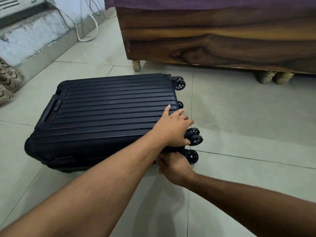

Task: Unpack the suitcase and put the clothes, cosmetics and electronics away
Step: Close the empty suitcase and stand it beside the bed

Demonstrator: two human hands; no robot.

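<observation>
A black ribbed hard-shell suitcase (106,113) lies flat and closed on the tiled floor, its wheels pointing right and its handle at the left end. My left hand (172,129) grips the suitcase's near right corner from above, fingers curled over the edge beside a wheel (194,136). My right hand (174,166) holds the lower edge of the same corner from below, fingers curled under the shell next to another wheel (190,156). The contents are hidden inside.
A wooden bed frame (213,40) with a purple sheet (205,2) stands just beyond the suitcase. White cables (87,31) trail along the wall at the back left. Patterned fabric (8,79) lies at the far left. Tiled floor (256,125) stretches to the right.
</observation>
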